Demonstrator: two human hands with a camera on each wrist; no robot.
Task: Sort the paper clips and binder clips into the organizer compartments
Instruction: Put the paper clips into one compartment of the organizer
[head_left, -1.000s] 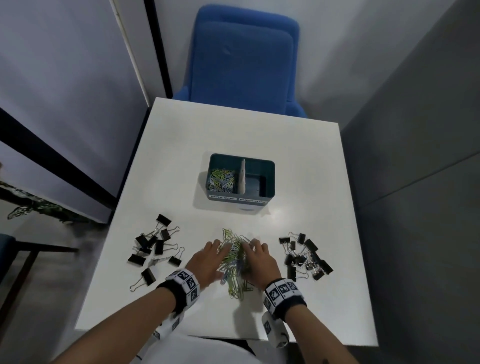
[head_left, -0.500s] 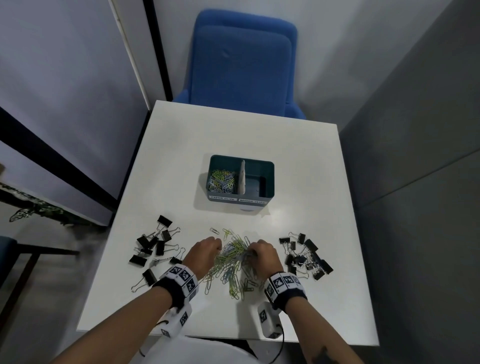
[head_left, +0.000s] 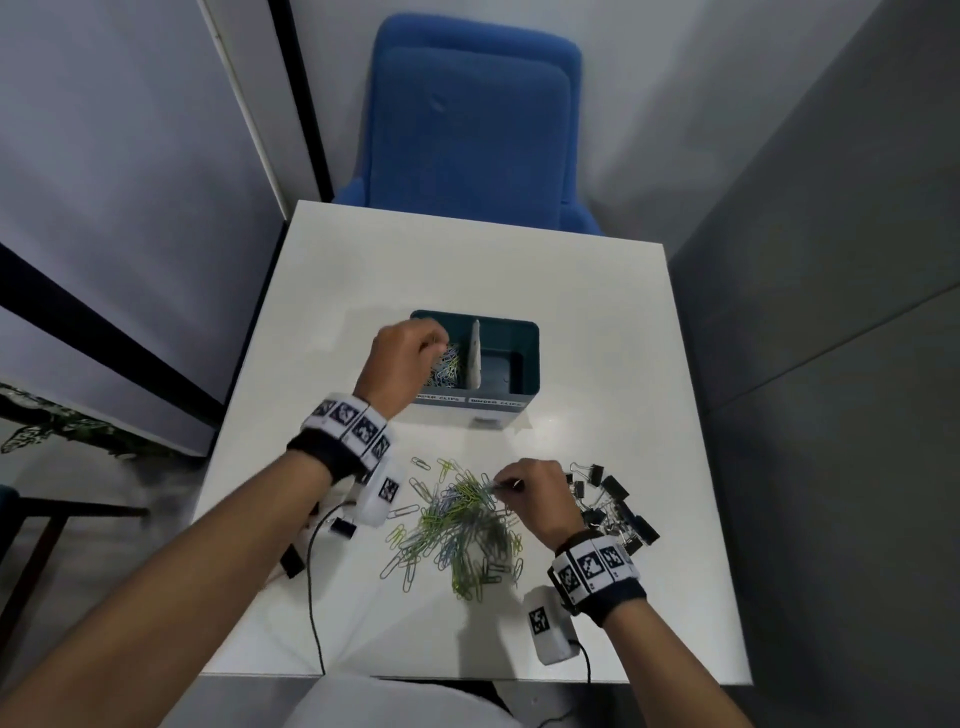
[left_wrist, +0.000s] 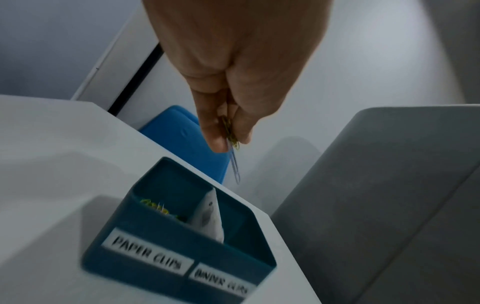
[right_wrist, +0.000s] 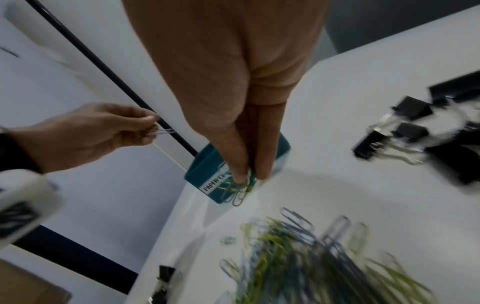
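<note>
A teal two-compartment organizer (head_left: 525, 364) (left_wrist: 182, 248) stands mid-table, labelled for paper clips on the left and binder clips on the right. The left compartment holds coloured paper clips. My left hand (head_left: 439, 344) (left_wrist: 230, 137) hovers over that compartment and pinches a few paper clips (left_wrist: 234, 162). My right hand (head_left: 501, 486) (right_wrist: 249, 176) pinches a small bunch of paper clips (right_wrist: 236, 192) just above the loose paper clip pile (head_left: 457, 525) (right_wrist: 298, 257). Black binder clips (head_left: 613, 504) (right_wrist: 405, 131) lie right of that hand.
The white table (head_left: 597, 312) is small, with a blue chair (head_left: 467, 130) at its far edge, a wall on the left and a grey partition on the right. More binder clips (head_left: 343, 527) lie under my left forearm. Camera cables hang off the near edge.
My left hand has lifted off the pile with clips and moved forward over the organizer's left compartment. My right hand has risen slightly, pinching clips from the pile.
</note>
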